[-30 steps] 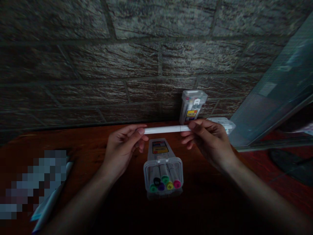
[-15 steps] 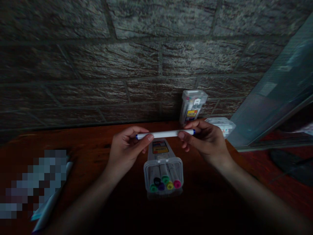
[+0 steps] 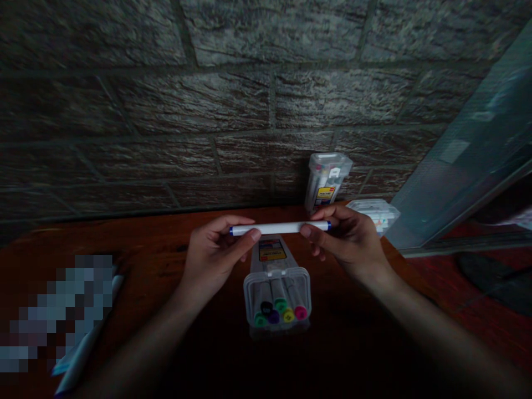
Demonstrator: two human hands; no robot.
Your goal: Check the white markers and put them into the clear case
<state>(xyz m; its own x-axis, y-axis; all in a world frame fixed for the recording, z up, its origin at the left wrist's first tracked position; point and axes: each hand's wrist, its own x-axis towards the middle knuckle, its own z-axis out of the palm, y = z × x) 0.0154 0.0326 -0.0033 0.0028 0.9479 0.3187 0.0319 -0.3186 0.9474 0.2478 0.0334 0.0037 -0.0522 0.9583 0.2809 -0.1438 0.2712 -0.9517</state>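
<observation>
Both hands hold one white marker [image 3: 279, 228] level, with blue tips showing at each end. My left hand [image 3: 214, 256] pinches its left end between thumb and fingers. My right hand [image 3: 349, 239] pinches its right end. Just under the marker lies a clear plastic marker case [image 3: 277, 285] on the dark red table [image 3: 145, 249], its open end toward me, showing several markers with green, purple, yellow, pink and black caps.
A second clear marker case [image 3: 327, 181] stands upright against the brick wall. Another clear case [image 3: 376, 213] lies beside it behind my right hand. A glass pane [image 3: 465, 160] leans at the right. A white pen [image 3: 78, 354] and a blurred patch lie at the left.
The marker's two parts have come together: a second ago my right hand was farther right with the cap end apart. Now both blue ends show and the hands are closer.
</observation>
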